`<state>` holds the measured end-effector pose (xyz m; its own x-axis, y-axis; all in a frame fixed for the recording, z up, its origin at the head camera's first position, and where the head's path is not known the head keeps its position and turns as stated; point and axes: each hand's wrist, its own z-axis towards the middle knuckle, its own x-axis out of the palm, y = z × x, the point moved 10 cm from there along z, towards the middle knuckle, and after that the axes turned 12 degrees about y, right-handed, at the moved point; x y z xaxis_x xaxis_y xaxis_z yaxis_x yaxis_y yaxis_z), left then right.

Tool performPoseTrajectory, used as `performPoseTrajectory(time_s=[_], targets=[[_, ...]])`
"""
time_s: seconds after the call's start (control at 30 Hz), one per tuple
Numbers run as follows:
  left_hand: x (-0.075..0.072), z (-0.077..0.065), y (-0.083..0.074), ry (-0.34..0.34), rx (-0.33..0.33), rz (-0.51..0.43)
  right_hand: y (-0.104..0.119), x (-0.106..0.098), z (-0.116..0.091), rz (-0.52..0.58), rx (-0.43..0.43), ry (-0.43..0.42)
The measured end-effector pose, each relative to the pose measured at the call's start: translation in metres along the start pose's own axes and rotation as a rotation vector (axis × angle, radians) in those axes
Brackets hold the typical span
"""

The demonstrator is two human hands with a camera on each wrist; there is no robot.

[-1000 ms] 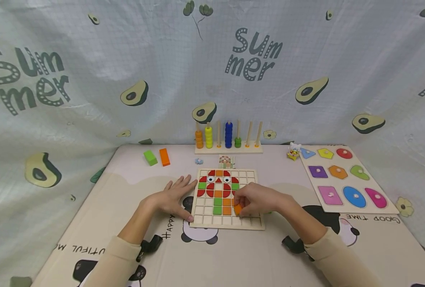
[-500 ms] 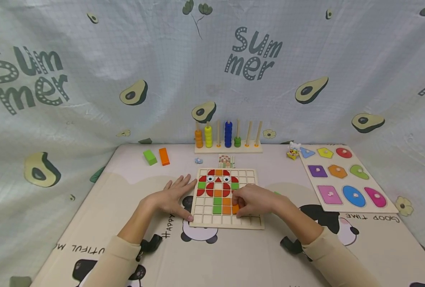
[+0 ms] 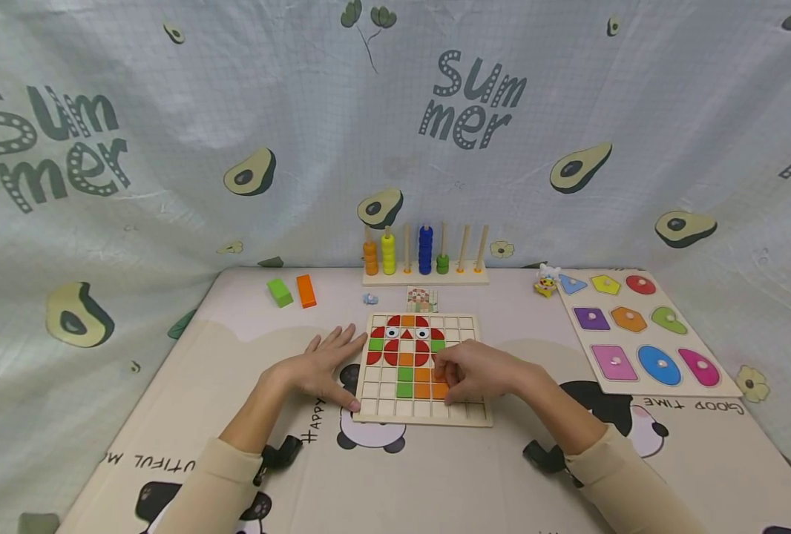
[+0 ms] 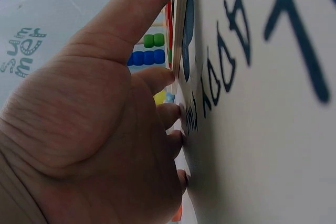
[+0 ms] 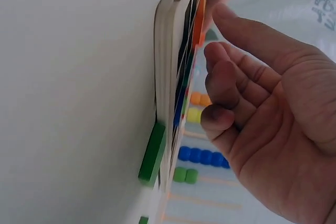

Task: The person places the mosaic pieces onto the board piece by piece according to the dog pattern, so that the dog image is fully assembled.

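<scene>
A wooden grid board (image 3: 382, 409) holds red, green and orange tiles in an owl-like pattern. My left hand (image 3: 315, 369) lies flat on the tablecloth with fingers spread. Its thumb and index fingertips are right at the board's left edge. My right hand (image 3: 478, 371) hovers over the board's lower right part, fingers bent and thumb apart from them. Just by its thumb tip, an orange tile (image 3: 439, 390) lies level in its cell. In the right wrist view nothing shows between thumb and the bent fingers (image 5: 220, 80). The right hand covers several cells.
Behind the board are a small picture card (image 3: 422, 300) and a bead-peg rack (image 3: 425, 279). Green (image 3: 279, 293) and orange (image 3: 306, 291) blocks lie back left. A knobbed shape puzzle (image 3: 636, 341) and a figurine (image 3: 546, 282) stand right. A green block (image 5: 152, 153) lies beside the board.
The orange tile in the right hand was tilted and moved slightly left; it now lies level in its cell, and the thumb has drawn back a little. The left hand is unmoved.
</scene>
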<state>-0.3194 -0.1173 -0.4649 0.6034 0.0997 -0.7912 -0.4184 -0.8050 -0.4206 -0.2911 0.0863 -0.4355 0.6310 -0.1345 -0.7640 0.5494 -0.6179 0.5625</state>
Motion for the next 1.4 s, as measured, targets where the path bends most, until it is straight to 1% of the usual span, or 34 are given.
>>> performPoseTrajectory(time_s=[0.1,0.2,0.27,0.33,0.47,0.53,0.6,0.7,0.8,0.9,1.0,1.1,1.27,1.4], targets=[[0.001,0.000,0.000,0.004,-0.001,-0.004,-0.002,-0.008,-0.007,0.014,-0.014,-0.029],[0.002,0.001,0.001,0.008,-0.004,-0.003,-0.006,-0.020,-0.016,0.018,-0.003,-0.081],[0.003,0.001,0.002,0.009,-0.006,-0.002,-0.008,-0.023,-0.020,0.028,0.001,-0.091],[0.003,0.001,0.002,0.009,-0.009,0.001,-0.006,-0.020,-0.020,0.041,-0.015,-0.053],[0.003,0.000,0.003,0.008,-0.014,-0.001,0.000,-0.002,-0.016,0.080,-0.058,0.089],[0.003,0.001,0.003,0.006,-0.014,-0.001,0.002,0.004,-0.014,0.082,-0.062,0.131],[0.003,0.001,0.003,0.005,-0.012,-0.002,0.001,0.003,-0.016,0.084,-0.053,0.130],[0.002,0.001,0.002,0.004,-0.010,-0.004,-0.006,-0.008,-0.023,0.081,-0.036,0.079],[0.001,0.001,0.002,0.003,-0.009,-0.006,-0.020,-0.024,-0.036,0.076,0.005,0.013],[0.001,0.000,0.002,0.005,-0.014,0.001,-0.036,-0.031,-0.047,0.071,0.068,0.012],[0.002,0.000,0.002,0.007,-0.017,0.000,-0.051,-0.027,-0.055,0.071,0.126,0.054],[0.002,0.000,0.002,0.007,-0.018,-0.008,-0.060,-0.021,-0.056,0.072,0.154,0.076],[0.003,0.002,0.002,0.005,-0.015,-0.002,-0.064,-0.013,-0.048,0.043,0.159,0.065],[0.003,0.003,0.003,0.002,-0.012,0.007,-0.063,-0.014,-0.047,0.027,0.149,0.047]])
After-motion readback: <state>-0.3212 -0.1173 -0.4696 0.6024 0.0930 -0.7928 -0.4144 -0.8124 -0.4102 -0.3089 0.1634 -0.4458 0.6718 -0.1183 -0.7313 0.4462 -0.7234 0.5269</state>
